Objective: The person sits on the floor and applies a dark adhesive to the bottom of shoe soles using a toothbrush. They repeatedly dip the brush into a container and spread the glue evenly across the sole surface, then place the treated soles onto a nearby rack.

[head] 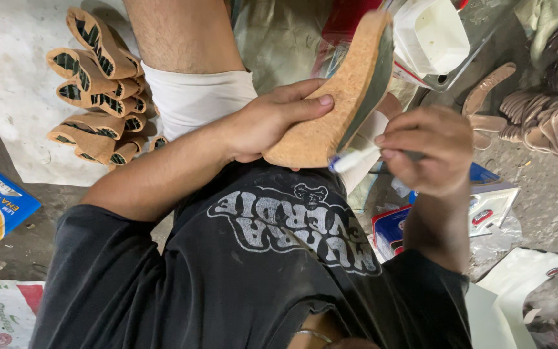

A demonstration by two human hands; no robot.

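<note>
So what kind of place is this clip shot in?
Most likely a small, informal shoemaking workshop on the floor. The left hand holds a cork wedge sole, the right hand works at it with a small brush, and more soles are stacked nearby.

The scene was lit softly and evenly from above, with no harsh glare. Dimmer tones were found along the lower half of the frame, where dark fabric absorbed the light. The right hand (429, 155) was smeared by motion blur, while the centre was rendered sharply. Wide-angle stretching was seen toward the corners, and faint shadows were cast at upper left.
</note>
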